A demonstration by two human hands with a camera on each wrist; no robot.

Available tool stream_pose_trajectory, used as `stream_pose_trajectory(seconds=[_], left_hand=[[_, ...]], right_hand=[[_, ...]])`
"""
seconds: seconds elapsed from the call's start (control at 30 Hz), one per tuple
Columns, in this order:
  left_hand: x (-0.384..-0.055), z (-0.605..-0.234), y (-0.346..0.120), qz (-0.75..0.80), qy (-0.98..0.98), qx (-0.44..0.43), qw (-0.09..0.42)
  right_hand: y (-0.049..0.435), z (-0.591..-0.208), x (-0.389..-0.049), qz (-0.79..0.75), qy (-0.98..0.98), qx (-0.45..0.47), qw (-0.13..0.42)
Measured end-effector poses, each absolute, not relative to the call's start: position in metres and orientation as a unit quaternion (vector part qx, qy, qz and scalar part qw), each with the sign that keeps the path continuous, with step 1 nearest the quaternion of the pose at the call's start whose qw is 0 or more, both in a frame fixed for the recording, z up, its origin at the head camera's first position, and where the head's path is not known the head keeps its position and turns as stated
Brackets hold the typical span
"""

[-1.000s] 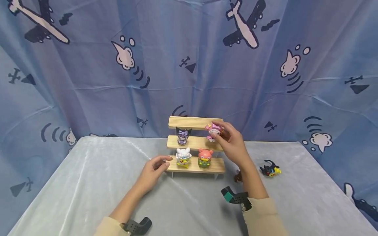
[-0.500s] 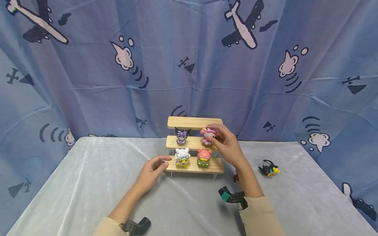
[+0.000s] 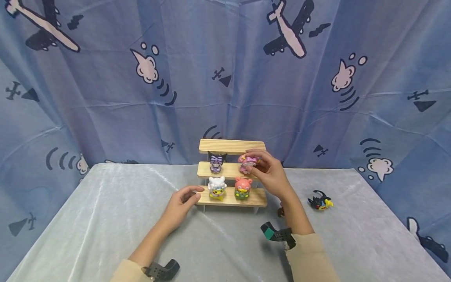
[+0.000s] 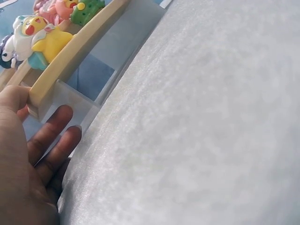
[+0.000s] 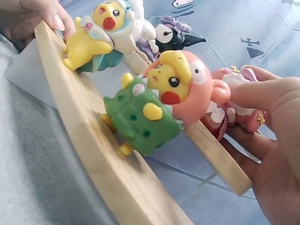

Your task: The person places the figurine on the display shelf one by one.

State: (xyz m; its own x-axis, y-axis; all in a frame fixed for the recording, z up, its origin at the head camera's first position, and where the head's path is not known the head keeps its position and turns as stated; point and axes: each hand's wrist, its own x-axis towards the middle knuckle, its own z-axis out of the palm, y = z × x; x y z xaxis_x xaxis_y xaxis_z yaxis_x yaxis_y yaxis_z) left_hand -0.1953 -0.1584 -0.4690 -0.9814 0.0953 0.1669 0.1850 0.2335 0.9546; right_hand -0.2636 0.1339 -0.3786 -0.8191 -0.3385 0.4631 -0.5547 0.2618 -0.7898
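A three-tier wooden display stand [image 3: 230,201] stands on the cloth. My left hand [image 3: 181,207] pinches the left end of its lowest plank [image 4: 70,61], thumb at the edge and other fingers loose below. My right hand [image 3: 269,174] holds a pink figurine [image 3: 248,163] between thumb and fingers at the right side of the middle plank. The fingers partly cover that figurine. A purple and black figurine [image 3: 216,163] sits at the left of the same plank. Below stand a white-hooded yellow figurine [image 3: 217,188] and a pink-hooded one in green [image 5: 145,112].
A black and yellow figurine [image 3: 320,201] lies on the grey-white cloth [image 3: 116,219] to the right. Beside my right forearm a small brown object [image 3: 280,212] is partly hidden. A blue patterned curtain [image 3: 197,70] hangs behind. The top plank [image 3: 232,146] bears no figurine.
My right hand has brought the pink figurine left and slightly down, onto the middle plank's right part. The left hand has stayed at the stand's left end.
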Motion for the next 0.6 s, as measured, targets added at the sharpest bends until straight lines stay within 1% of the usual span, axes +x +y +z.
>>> stream_pose_trajectory(seconds=[0.2, 0.6], left_hand=[[-0.1937, -0.4679, -0.1591, -0.613, -0.784, -0.089, 0.036], [-0.1953, -0.4702, -0.1583, -0.612, -0.785, -0.089, 0.040]], right_hand=[[0.1337, -0.3774, -0.2609, 0.534, -0.795, 0.278, 0.072], [0.1332, -0.3759, -0.2598, 0.546, -0.789, 0.275, 0.061]])
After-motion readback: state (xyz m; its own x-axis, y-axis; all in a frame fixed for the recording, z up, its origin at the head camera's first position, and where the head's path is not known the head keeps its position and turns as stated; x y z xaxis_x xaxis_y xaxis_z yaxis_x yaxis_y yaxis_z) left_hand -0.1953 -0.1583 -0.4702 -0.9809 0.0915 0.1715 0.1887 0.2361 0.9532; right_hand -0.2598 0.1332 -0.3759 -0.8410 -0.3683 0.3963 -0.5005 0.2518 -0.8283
